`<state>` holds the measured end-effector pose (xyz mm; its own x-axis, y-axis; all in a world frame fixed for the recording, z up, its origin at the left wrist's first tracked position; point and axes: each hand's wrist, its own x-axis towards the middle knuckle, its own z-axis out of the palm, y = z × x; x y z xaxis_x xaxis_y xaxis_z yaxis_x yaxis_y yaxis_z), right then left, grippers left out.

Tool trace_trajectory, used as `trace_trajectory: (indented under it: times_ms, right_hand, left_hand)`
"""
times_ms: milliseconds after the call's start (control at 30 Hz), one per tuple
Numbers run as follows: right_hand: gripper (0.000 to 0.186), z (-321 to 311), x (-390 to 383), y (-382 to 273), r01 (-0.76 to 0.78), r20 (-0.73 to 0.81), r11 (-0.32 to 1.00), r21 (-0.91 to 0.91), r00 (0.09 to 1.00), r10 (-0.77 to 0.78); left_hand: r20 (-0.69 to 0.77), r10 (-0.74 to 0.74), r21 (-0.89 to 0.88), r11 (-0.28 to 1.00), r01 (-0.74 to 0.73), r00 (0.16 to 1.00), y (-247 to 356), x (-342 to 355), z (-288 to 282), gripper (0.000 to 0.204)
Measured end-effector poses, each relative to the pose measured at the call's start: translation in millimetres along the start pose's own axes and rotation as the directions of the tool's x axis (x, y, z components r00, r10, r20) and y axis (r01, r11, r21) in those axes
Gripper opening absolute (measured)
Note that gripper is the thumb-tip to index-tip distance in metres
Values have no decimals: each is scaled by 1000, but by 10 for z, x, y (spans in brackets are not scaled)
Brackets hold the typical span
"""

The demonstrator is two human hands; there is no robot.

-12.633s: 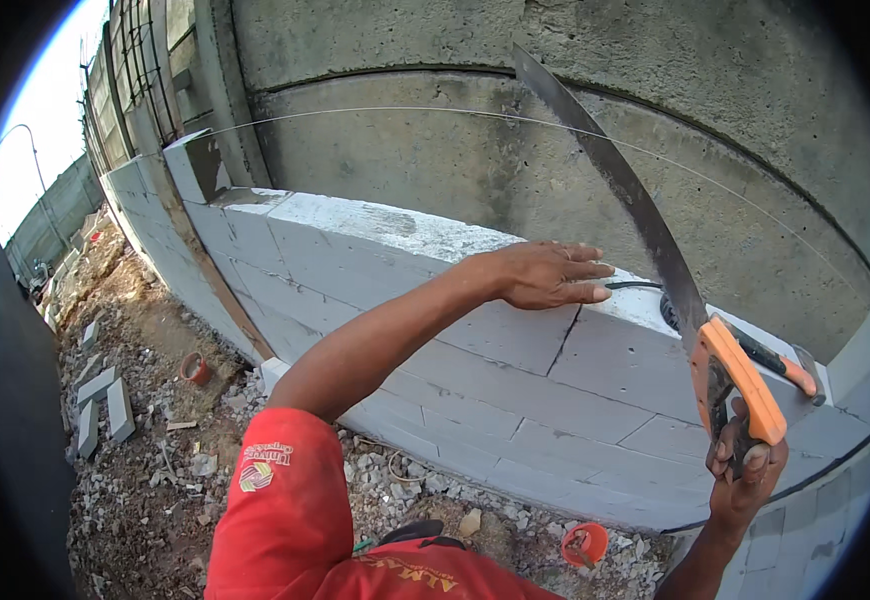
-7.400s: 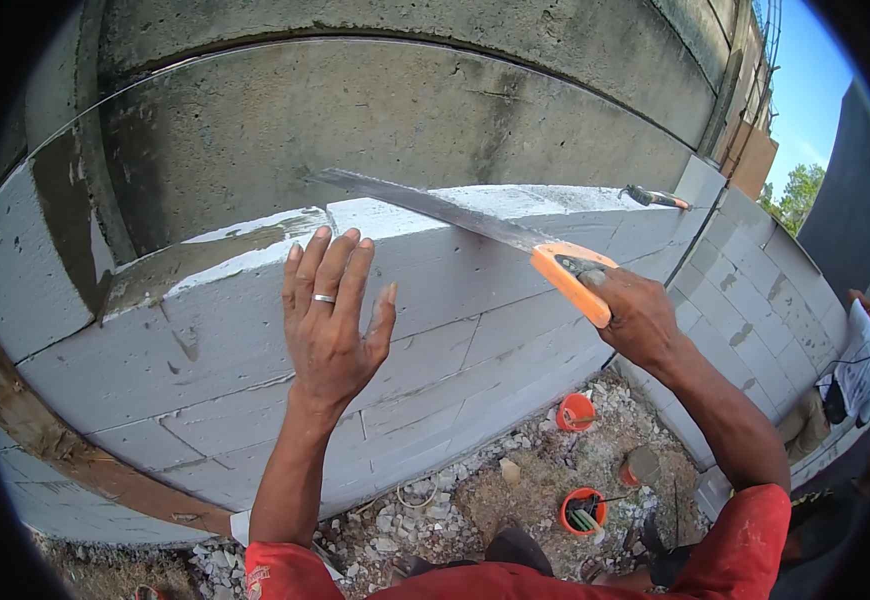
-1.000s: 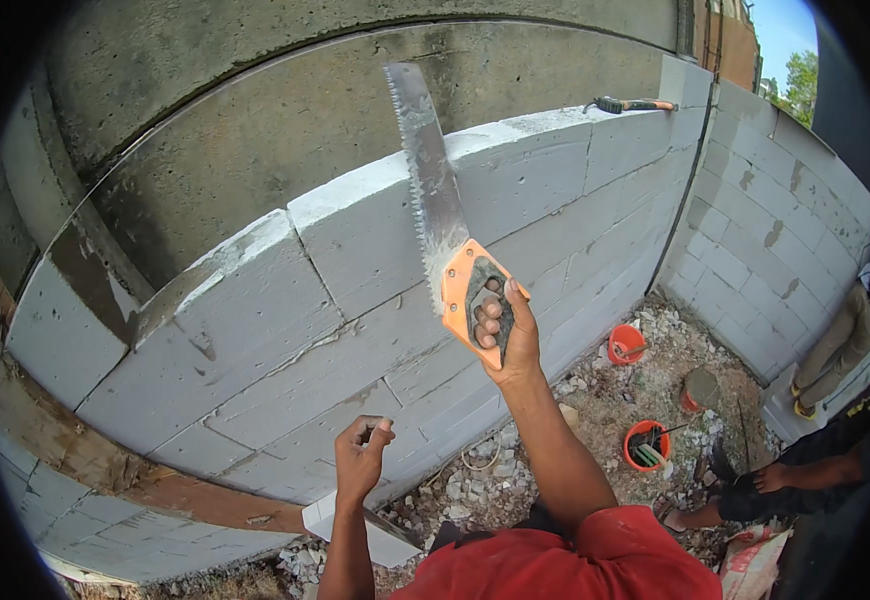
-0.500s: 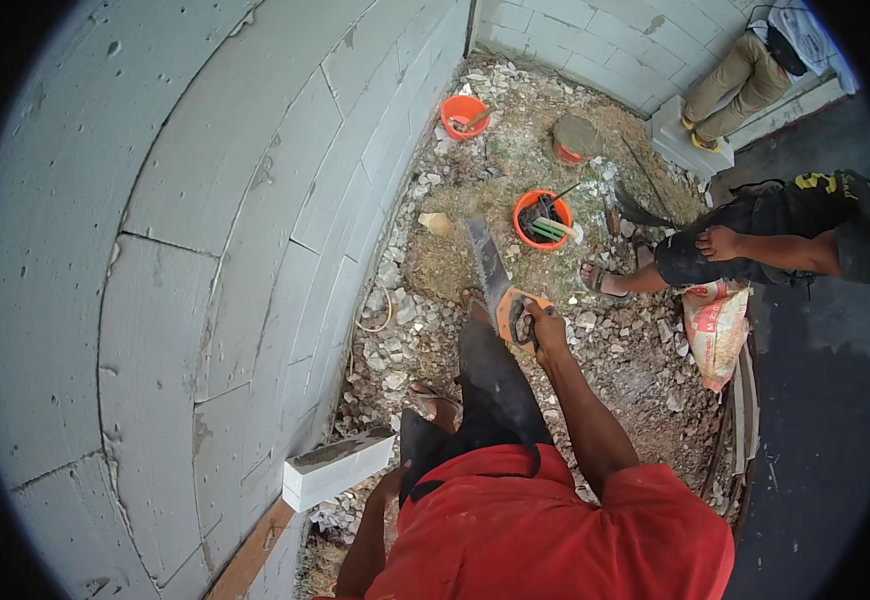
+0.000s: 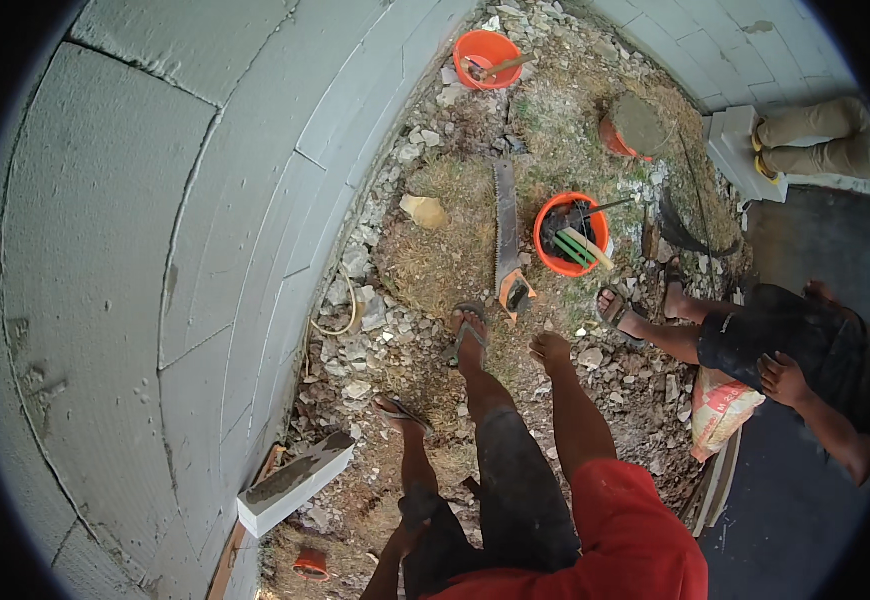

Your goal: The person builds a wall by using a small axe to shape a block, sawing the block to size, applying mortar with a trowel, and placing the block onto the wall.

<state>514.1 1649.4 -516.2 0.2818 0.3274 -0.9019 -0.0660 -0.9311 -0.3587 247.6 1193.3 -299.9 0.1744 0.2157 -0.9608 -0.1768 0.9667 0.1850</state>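
Note:
A hand saw (image 5: 506, 225) with an orange and black handle (image 5: 515, 290) lies on the rubble ground ahead of me, its blade pointing away. My right hand (image 5: 551, 352) hangs open just short of that handle, apart from it and holding nothing. Right of the blade stands an orange bucket (image 5: 542, 255) with green- and wood-handled tools (image 5: 577, 249) in it. My left hand (image 5: 407, 540) is down beside my left leg, its fingers hidden. Nearest to it, by the wall, is a white block (image 5: 295, 487) with grey mortar on its upper face.
A tall wall of pale blocks (image 5: 105, 230) runs along my left. Farther off are another orange bucket (image 5: 485, 60) and a mortar-topped one (image 5: 633, 130). At right, a co-worker's sandalled feet (image 5: 620, 312) stand near a sack (image 5: 723, 405). A small orange container (image 5: 311, 564) sits at lower left.
The saw has left my right hand and now lies beside the tool bucket. My view has shifted, bringing the small orange container into sight.

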Motion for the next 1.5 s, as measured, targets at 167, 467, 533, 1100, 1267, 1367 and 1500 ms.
trace_trajectory:
  times_ms: [167,467,533,1100,1267,1367,1500]
  right_hand:
    - [32,202,-486,-93,132,267,802,-583,963,35]
    - [47,766,-1642,-665,447,542,307,-840,670,507]
    - [43,750,-1443,-920,398,519,337,-853,707,480]
    - [29,2171,-3803,2216,851,848,-85,-518,524,86]
    - [38,2244,-5007,3838,847,671,-145,-512,500,548]
    - [37,2438,-5224,4646,910,576,-170,-378,375,726]
    - [31,2733,-4941,5107,888,667,-343,-306,457,589]
  left_hand:
    - [-19,-159,-151,976,154,987,92,120,-26,74]
    - [-656,-277,-395,919,-6,703,370,-399,962,79]
    - [-685,-266,-415,908,-63,678,340,-698,968,76]
    - [-593,-631,-754,218,-619,500,-3641,-1179,1461,36]
    - [-464,-760,-495,-205,-845,456,-4427,-1613,883,23]
    - [-538,-769,-420,-109,-901,344,-4667,-1725,474,31]
    - [-541,-710,-368,-282,-886,450,-5167,-1642,133,38]
